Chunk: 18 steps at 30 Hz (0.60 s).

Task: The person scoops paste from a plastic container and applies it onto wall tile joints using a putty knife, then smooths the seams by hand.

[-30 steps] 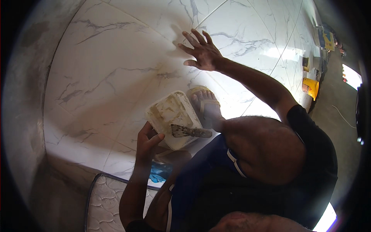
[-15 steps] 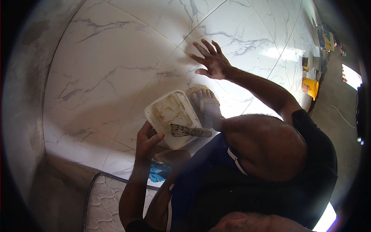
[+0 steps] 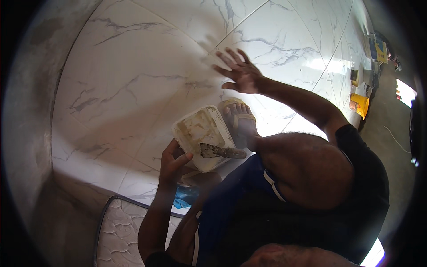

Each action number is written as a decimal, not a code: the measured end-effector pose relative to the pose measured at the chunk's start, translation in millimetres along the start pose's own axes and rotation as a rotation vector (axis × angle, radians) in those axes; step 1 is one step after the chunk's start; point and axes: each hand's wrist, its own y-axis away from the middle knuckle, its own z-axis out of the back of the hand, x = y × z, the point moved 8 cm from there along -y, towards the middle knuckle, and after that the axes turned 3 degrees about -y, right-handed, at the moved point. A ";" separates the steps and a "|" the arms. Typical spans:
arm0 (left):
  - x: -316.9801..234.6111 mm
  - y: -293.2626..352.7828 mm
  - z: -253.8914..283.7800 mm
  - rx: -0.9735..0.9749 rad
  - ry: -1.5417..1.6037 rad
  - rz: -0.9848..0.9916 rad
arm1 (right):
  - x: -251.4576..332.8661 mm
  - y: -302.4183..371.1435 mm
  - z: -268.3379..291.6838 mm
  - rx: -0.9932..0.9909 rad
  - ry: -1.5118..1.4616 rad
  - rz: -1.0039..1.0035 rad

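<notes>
White and smeared with pale paste, a rectangular tub (image 3: 209, 163) with rounded corners is in our left hand (image 3: 174, 161), just beside our sandalled foot (image 3: 240, 116). We grip it by the edge at its lower left, with our thumb on the rim and our other fingers curled out of sight behind it. It looks tilted, and we cannot tell whether its underside touches the floor.

Across the tub lies a putty knife (image 3: 222, 152), its blade crusted and blotched over the inside, its grey handle reaching past the right-hand rim. Neither of our hands is around that handle.

Our right hand (image 3: 240, 76) holds nothing. We have it stretched out beyond the foot, fingers spread wide over white floor tiles (image 3: 133, 58) veined with grey. Its shadow falls on the tiles apart from our fingertips, so the hand seems raised.

Near our left forearm we see something blue and crumpled (image 3: 184, 197), beside a pale quilted pad (image 3: 120, 231) with a dark border. Well apart from us, at the far right, a yellow container (image 3: 359, 105) stands among other items too small to make out. Rough grey wall (image 3: 31, 89) runs along our left.
</notes>
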 end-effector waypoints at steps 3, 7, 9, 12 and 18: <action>0.9 -0.2 -6.2 0.007 0.006 0.019 | 40.3 -38.9 -3.7 -0.001 -0.042 0.094; 1.2 -2.6 -7.9 0.005 -0.052 0.031 | 104.1 -68.0 -23.8 0.043 -0.066 0.290; 4.7 -3.2 -6.1 0.007 -0.046 0.027 | 128.8 -77.0 -38.3 -0.009 0.018 0.301; 5.8 -0.8 -5.1 0.018 -0.020 0.020 | 129.7 -77.4 -41.2 -0.053 0.073 0.285; 8.4 -4.0 -2.0 0.035 -0.024 0.028 | 21.7 -54.8 -12.6 0.059 -0.012 -0.159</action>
